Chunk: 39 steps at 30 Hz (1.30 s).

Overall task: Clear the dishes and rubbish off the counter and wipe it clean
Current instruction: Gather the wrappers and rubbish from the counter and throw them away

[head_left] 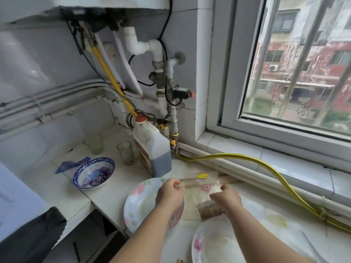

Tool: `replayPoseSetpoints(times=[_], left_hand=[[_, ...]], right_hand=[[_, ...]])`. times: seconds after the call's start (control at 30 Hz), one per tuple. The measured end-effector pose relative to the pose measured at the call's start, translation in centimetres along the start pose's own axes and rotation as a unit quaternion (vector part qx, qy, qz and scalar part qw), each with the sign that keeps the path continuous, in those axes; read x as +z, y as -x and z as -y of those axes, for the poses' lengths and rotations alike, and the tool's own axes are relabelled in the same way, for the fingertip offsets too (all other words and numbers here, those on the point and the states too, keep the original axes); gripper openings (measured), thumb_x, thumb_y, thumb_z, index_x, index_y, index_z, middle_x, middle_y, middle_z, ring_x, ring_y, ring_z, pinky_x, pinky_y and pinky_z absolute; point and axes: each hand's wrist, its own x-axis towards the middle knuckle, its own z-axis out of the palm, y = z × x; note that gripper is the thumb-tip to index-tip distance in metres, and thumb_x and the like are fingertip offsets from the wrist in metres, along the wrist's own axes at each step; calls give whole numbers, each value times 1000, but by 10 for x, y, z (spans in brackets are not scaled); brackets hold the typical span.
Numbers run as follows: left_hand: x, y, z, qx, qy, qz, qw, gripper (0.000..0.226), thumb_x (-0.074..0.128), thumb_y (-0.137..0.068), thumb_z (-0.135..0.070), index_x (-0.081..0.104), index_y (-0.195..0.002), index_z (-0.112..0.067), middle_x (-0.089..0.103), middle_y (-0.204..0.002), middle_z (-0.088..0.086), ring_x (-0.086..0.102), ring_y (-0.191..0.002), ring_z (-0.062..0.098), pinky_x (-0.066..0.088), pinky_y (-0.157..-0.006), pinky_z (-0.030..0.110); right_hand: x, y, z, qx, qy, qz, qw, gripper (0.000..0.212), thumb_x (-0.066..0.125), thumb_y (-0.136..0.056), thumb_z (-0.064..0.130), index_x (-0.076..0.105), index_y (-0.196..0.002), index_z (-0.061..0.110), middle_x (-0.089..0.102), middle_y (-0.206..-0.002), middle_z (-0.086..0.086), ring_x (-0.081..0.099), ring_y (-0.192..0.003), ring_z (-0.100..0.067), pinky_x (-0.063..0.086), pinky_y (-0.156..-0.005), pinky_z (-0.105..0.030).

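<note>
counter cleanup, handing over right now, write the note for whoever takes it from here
Left hand and right hand each pinch an edge of the clear plastic bag.
On the counter: left floral plate, near floral plate, blue-and-white bowl, back glass, front glass, blue wrapper.
Done: nothing visibly cleared.
Left: bin bag and wrapper, remove dishes, wipe.

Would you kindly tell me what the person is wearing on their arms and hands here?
The left hand and right hand are bare, with no glove, watch or bracelet, and no sleeve shows on either arm up to the frame's edge.
</note>
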Motion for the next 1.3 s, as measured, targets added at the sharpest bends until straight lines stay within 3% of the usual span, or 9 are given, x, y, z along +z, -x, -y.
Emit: replayPoseSetpoints(times=[0.13, 0.37, 0.5, 0.6, 0.73, 0.9, 1.1, 1.2, 1.3], left_hand=[[5, -19, 0, 13, -1, -6, 1000, 9, 54, -90, -25, 58, -96, -30, 64, -104, -5, 59, -99, 19, 48, -88, 30], [4, -50, 3, 49, 11, 23, 998, 8, 54, -91, -28, 56, -93, -35, 60, -97, -9, 59, -94, 15, 47, -81, 25], [-14, -71, 3, 79, 14, 60, 995, 8, 54, -91, -25, 56, -94, -32, 60, -95, -7, 60, -94, 17, 49, -80, 27], [-31, -83, 2, 95, 40, 88, 991, 8, 55, -91, -20, 58, -91, -28, 62, -92, -3, 61, -89, 20, 51, -82, 30], [-58, -89, 8, 119, 73, 137, 981, 17, 60, -87, -18, 59, -72, -26, 66, -77, -1, 62, -75, 21, 53, -77, 32], [-110, -98, 25, 146, 91, 156, 973, 20, 61, -82, -17, 62, -63, -22, 65, -56, -5, 59, -57, 17, 49, -62, 31], [-195, -124, 48, 121, 98, -5, 988, 23, 55, -80, -23, 62, -58, -22, 67, -57, -5, 63, -64, 22, 54, -70, 35], [-230, -138, 69, 81, 40, -107, 990, 16, 52, -85, -24, 63, -74, -22, 69, -81, -4, 61, -78, 22, 48, -69, 30], [-262, -153, 98, 25, 16, -188, 982, 14, 52, -89, -19, 63, -94, -27, 68, -101, -2, 55, -82, 18, 39, -66, 26]], right_hand=[[8, -6, -9, 16, 122, -34, 992, 63, 66, -71, 39, 43, -127, 23, 51, -129, -3, 44, -122, -26, 40, -94, -34], [20, -14, -4, 23, 256, -45, 965, 27, 47, -80, 23, 53, -106, 27, 60, -116, 5, 50, -114, -19, 32, -85, -31], [26, -3, 17, -3, 95, -106, 990, 4, 54, -75, 18, 55, -78, 20, 62, -94, -4, 56, -95, -26, 40, -69, -27], [34, 9, 42, -91, -78, -217, 969, 11, 52, -71, 4, 45, -65, 11, 53, -67, -5, 51, -70, -32, 36, -56, -34], [46, 32, 90, -158, -217, -282, 921, 18, 53, -75, -1, 48, -71, 16, 49, -60, -4, 52, -65, -38, 48, -57, -41], [72, 65, 164, -250, -234, -311, 887, 30, 55, -77, 4, 54, -93, 29, 58, -72, 14, 56, -70, -20, 43, -65, -32], [122, 93, 245, -362, -168, -254, 881, 21, 64, -80, 25, 60, -100, 28, 55, -76, 14, 55, -70, -12, 40, -59, -24], [149, 94, 275, -325, -116, -197, 918, 29, 63, -81, 46, 57, -101, 27, 57, -75, 14, 58, -75, -16, 46, -66, -31], [175, 88, 294, -306, -61, -164, 936, 21, 63, -80, 42, 53, -89, 26, 58, -76, 9, 59, -78, -21, 40, -63, -30]])
